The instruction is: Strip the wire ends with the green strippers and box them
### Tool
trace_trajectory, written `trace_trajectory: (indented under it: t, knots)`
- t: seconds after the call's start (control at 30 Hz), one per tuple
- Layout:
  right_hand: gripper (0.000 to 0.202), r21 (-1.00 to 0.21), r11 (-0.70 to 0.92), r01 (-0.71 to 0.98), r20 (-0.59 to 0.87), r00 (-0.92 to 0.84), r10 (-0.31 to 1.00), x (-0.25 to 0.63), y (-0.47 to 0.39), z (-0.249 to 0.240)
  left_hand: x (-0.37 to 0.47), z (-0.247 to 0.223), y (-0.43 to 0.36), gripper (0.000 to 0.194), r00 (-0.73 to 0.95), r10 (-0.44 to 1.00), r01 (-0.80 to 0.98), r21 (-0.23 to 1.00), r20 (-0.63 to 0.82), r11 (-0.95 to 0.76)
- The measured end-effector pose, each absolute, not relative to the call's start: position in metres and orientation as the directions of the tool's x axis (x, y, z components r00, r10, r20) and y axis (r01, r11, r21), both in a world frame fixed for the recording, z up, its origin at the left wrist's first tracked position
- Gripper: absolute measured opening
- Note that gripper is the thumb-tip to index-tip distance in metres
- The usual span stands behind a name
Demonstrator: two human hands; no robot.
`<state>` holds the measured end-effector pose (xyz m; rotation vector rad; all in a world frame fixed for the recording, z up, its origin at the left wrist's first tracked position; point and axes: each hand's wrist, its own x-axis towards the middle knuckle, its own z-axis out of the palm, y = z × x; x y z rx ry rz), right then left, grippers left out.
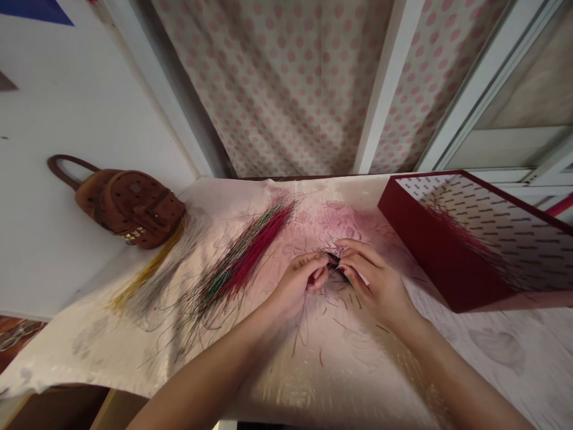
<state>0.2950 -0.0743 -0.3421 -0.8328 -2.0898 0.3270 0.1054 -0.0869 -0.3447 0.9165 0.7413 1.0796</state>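
Note:
Over the middle of the cloth-covered table, my left hand (301, 280) is closed, its thumb and forefinger pinched at the end of a small dark piece (333, 260). Thin reddish wire strands (301, 331) hang beneath its fingers. My right hand (376, 279) comes to the same dark piece from the other side, with its fingertips bent against it. A bit of green shows below those fingertips. The piece is too small and too covered by fingers to name. Many short wire clippings (340, 322) lie scattered around both hands.
Left of my hands lies a long bundle of red, green and dark wires (250, 251). Silver strands (172, 272) and yellow strands (150, 272) lie farther left, by a brown backpack (134, 203). A red box (425, 251) with more wires inside stands at right.

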Motion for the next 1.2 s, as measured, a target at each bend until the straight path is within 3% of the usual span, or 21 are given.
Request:
trace_trajectory:
  t: [0.3,0.5,0.6,1.2]
  knots:
    - [0.021,-0.592,0.713,0.375,0.569,-0.432,0.7,0.292,-0.076,-0.342,0.104,-0.336,-0.085,0.03,0.165,0.984,-0.236,0.966,-0.065,0.104]
    - [0.017,-0.636,0.695,0.335,0.561,-0.418,0.715,0.288,-0.077,-0.343,0.101,-0.324,-0.086,0.021,0.125,0.986,0.042,0.992,0.11,-0.116]
    - [0.015,-0.673,0.67,0.315,0.551,-0.39,0.738,0.287,-0.077,-0.344,0.098,-0.322,-0.085,0.02,0.149,0.98,0.12,0.981,0.132,-0.15]
    - [0.016,-0.841,0.442,0.312,0.373,-0.258,0.891,0.29,-0.077,-0.341,0.098,-0.32,-0.089,0.013,0.139,0.98,0.105,0.982,0.144,-0.159]
